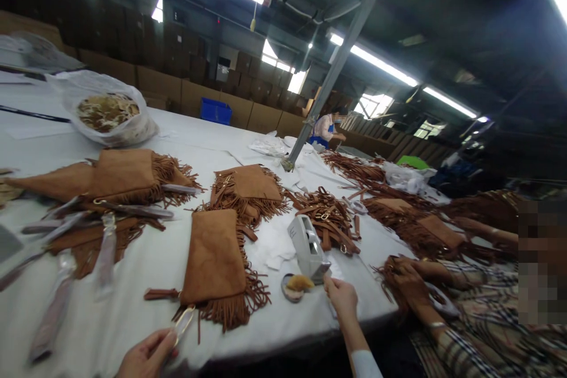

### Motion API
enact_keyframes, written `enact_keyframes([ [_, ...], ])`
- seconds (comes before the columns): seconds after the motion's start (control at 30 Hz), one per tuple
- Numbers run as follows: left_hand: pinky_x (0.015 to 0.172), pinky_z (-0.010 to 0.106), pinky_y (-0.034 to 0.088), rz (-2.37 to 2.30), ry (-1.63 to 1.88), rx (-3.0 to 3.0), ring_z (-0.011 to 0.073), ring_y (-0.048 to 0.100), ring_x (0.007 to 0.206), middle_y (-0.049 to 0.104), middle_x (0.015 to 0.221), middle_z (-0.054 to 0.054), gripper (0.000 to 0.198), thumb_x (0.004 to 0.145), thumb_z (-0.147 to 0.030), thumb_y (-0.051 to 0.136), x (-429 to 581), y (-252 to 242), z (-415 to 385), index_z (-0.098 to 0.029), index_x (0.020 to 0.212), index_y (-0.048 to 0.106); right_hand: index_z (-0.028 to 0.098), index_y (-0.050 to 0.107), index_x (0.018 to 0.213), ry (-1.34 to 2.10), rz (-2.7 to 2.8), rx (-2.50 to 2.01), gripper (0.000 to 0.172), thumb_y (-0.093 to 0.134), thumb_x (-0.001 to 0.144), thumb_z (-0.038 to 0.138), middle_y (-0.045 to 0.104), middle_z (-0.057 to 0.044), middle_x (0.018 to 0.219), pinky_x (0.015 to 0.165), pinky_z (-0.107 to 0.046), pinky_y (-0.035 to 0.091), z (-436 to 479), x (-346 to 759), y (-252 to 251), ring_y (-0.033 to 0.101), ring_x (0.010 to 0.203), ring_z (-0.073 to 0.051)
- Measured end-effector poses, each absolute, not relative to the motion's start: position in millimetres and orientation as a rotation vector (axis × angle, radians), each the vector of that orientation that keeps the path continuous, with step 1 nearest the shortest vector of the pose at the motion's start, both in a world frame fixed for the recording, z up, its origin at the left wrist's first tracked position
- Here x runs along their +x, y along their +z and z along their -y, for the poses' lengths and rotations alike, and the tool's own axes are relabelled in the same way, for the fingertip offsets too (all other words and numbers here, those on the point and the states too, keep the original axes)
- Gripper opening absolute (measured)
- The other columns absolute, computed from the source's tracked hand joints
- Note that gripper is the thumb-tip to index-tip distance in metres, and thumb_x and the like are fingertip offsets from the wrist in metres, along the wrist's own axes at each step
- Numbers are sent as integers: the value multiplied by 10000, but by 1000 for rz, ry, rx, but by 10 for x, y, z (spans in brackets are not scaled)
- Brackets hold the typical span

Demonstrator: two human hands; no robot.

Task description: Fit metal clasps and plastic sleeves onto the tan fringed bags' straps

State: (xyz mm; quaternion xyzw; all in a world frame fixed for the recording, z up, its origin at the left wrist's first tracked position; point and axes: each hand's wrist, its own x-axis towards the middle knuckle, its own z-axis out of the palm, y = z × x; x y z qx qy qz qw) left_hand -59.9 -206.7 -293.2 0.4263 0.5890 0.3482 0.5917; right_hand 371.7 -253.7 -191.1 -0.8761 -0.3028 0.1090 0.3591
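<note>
My left hand (148, 355) pinches a gold-coloured metal clasp (184, 322), which looks wrapped in clear film, at the lower corner of a brown suede fringed bag (213, 257). The bag lies flat on the white table with its fringe to the right and a short strap sticking out left. My right hand (342, 298) is closed in a pinch at the front edge of a grey tape dispenser (307, 248), on the tape end; the strip itself hardly shows. Beside the dispenser sits a small round dish (290, 294) with a yellowish sponge-like piece (301, 282).
More fringed bags (257, 182) and film-wrapped straps (106, 254) lie left and behind. A heap of brown straps (325, 215) lies behind the dispenser. A plastic sack (148, 124) stands at the back left. At right, a co-worker's hands (410, 283) handle brown fringe.
</note>
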Motion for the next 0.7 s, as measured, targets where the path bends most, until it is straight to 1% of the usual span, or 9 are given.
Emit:
enact_keyframes([
  [0.07, 561, 242, 431, -1353, 837, 1006, 186, 572, 610, 627, 571, 5, 631, 595, -721, 590, -604, -2838, 2078, -132, 793, 698, 208, 640, 449, 200, 832, -2423, 353, 513, 605, 497, 659, -132, 543, 571, -356, 383, 2622, 3745, -1911, 610, 628, -290],
  [0.1, 550, 234, 411, -1345, 857, 1028, 169, 549, 587, 608, 558, -2, 602, 607, -704, 595, -610, -2778, 2084, -132, 766, 692, 214, 655, 473, 203, 830, -2468, 342, 492, 611, 480, 680, -144, 583, 590, -367, 393, 2667, 3751, -1922, 623, 667, -312],
  [0.2, 477, 214, 317, -1313, 878, 1105, 111, 438, 486, 522, 508, -26, 501, 677, -631, 579, -625, -2620, 2076, -137, 619, 633, 228, 717, 617, 288, 812, -2492, 361, 492, 614, 510, 715, -141, 670, 651, -390, 429, 2708, 3636, -2000, 640, 760, -352],
  [0.23, 449, 211, 272, -1315, 872, 1095, 94, 380, 443, 470, 468, -42, 485, 698, -610, 563, -625, -2593, 2062, -138, 598, 616, 233, 725, 643, 345, 839, -2476, 360, 517, 602, 524, 719, -134, 684, 672, -393, 438, 2681, 3521, -2028, 640, 775, -355],
  [0.33, 450, 202, 252, -1311, 909, 1019, 78, 355, 433, 467, 472, -52, 406, 707, -536, 574, -619, -2594, 2020, -137, 641, 613, 240, 740, 703, 640, 1104, -2235, 347, 590, 593, 533, 729, -94, 752, 728, -370, 448, 2540, 2894, -2047, 636, 780, -319],
  [0.4, 461, 200, 263, -1302, 930, 987, 80, 379, 446, 491, 484, -45, 381, 700, -513, 584, -613, -2619, 2013, -136, 651, 609, 226, 736, 698, 823, 1291, -2009, 344, 601, 638, 537, 710, -77, 708, 696, -344, 444, 2428, 2336, -2005, 618, 723, -280],
  [0.5, 485, 204, 291, -1275, 941, 986, 87, 420, 474, 534, 513, -27, 363, 708, -489, 592, -611, -2636, 2018, -130, 662, 612, 196, 713, 690, 1053, 1398, -1719, 368, 593, 714, 543, 630, -36, 584, 574, -289, 405, 2249, 1578, -1956, 538, 577, -192],
  [0.6, 534, 217, 343, -1228, 960, 977, 103, 477, 516, 575, 550, -11, 365, 710, -483, 608, -627, -2632, 2014, -119, 698, 625, 171, 682, 684, 1330, 1351, -1502, 403, 589, 739, 559, 519, 17, 488, 483, -247, 337, 2096, 1097, -2016, 423, 461, -118],
  [0.7, 592, 235, 394, -1142, 973, 966, 128, 538, 581, 625, 623, 13, 391, 714, -495, 624, -652, -2647, 2005, -109, 770, 647, 155, 666, 665, 1443, 1330, -1415, 433, 586, 732, 576, 461, 40, 464, 452, -229, 283, 1991, 863, -2174, 362, 435, -90],
])
